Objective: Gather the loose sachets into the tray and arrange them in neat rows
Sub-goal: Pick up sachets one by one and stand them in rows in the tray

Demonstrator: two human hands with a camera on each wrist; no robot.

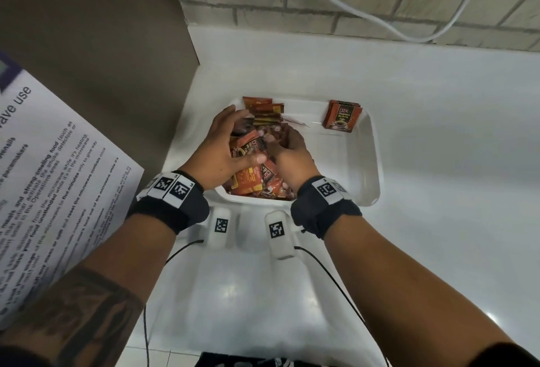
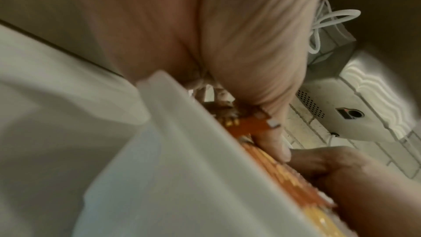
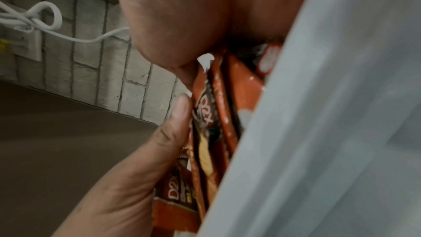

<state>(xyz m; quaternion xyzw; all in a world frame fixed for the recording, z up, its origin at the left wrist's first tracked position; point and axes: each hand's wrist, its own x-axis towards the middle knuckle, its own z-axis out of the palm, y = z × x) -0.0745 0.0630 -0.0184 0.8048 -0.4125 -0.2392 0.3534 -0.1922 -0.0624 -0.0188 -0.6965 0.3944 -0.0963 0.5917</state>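
The left hand (image 1: 217,147) lies over the left side of a heap of orange and brown coffee sachets (image 1: 257,173), its fingers spread along the far part of the heap and its thumb (image 1: 257,158) pressed across the top sachet, so it grips a loose bundle of them from above. The right hand (image 1: 292,152) comes in from the other side with its fingers curled down into the same heap, holding sachets against the left hand; the two hands almost touch at the middle. In the right wrist view the sachets stand on edge, packed between a thumb (image 3: 180,114) and the pale wall of the tray, and the print "D2X" can be read on one. The left wrist view is blurred, but shows orange sachet edges under the thumb just inside the tray rim (image 2: 193,132). The heap fills the left half of the white tray (image 1: 371,162), which sits on a white surface (image 1: 438,220). A small stack of sachets (image 1: 342,116), marked black coffee, lies flat in the tray's far right corner, well apart from the heap. Both wrists wear black bands with square coded markers. A printed notice (image 1: 58,191) about microwave use hangs at the left, and a white cable (image 1: 365,13) droops across the pale brick wall behind.
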